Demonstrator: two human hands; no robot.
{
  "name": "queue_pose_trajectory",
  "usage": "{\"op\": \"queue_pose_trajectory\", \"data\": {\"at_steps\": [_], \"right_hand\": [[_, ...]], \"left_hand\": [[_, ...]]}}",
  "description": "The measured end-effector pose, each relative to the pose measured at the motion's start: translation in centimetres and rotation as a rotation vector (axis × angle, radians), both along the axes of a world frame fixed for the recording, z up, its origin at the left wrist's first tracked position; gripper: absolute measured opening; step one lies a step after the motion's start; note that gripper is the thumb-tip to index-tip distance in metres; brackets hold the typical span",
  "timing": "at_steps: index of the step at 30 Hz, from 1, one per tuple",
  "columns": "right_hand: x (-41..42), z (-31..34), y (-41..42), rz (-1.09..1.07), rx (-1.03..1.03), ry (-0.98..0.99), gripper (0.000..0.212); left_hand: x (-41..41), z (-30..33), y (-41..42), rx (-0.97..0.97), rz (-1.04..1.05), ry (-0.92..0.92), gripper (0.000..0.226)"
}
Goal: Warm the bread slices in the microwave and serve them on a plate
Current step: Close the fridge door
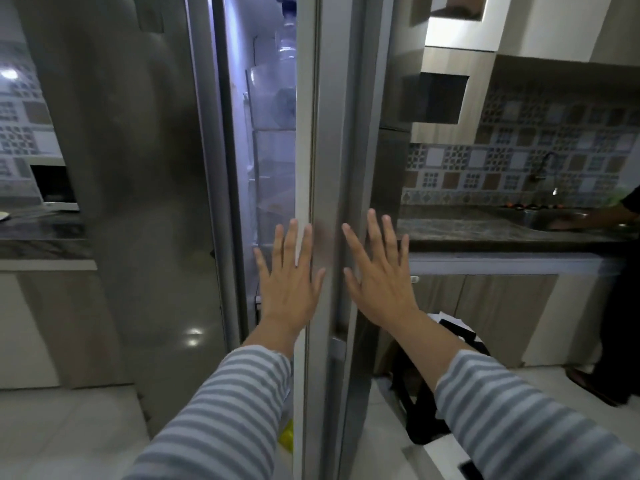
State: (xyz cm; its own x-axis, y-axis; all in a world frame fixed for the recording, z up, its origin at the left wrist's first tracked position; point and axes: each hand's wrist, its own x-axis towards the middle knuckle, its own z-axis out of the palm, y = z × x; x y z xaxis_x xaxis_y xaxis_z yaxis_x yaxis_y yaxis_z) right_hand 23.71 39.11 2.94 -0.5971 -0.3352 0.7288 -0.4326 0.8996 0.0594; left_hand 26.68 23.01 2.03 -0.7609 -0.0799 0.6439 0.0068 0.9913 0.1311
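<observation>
I face a tall steel fridge [145, 202] whose right door [329, 133] stands ajar, seen edge-on, with the lit inside [270, 150] showing through the gap. My left hand [289, 282] and my right hand [377, 271] are both raised flat with straight, spread fingers at the door's edge, one on each side of it. Neither hand holds anything. A white microwave [55, 188] stands on the left counter. No bread and no plate are in view.
A dark stone counter [485, 233] with a sink [561, 220] and tap runs on the right, where another person's arm [609, 213] reaches in. A black bag [426, 393] lies on the floor behind the door. A bottle [287, 36] stands on the fridge's top shelf.
</observation>
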Motion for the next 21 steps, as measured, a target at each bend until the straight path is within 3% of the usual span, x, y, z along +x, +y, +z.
{"op": "queue_pose_trajectory", "data": {"at_steps": [4, 10, 15, 21], "right_hand": [[-2.8, -0.4, -0.3, -0.004, 0.002, -0.133, 0.081], [-7.9, -0.8, -3.0, 0.055, 0.068, -0.239, 0.090], [-13.1, -2.0, -6.0, 0.194, 0.108, -0.167, 0.100], [-18.5, -2.3, -9.2, 0.262, 0.170, 0.023, 0.098]], "left_hand": [[-1.5, 0.3, 0.2, -0.056, -0.043, 0.034, 0.082], [-5.8, -0.7, -1.7, -0.159, 0.062, 0.114, 0.100], [-9.5, -1.9, -4.8, -0.168, 0.189, 0.142, 0.114], [-12.4, -2.4, -9.1, -0.239, 0.276, 0.175, 0.114]]}}
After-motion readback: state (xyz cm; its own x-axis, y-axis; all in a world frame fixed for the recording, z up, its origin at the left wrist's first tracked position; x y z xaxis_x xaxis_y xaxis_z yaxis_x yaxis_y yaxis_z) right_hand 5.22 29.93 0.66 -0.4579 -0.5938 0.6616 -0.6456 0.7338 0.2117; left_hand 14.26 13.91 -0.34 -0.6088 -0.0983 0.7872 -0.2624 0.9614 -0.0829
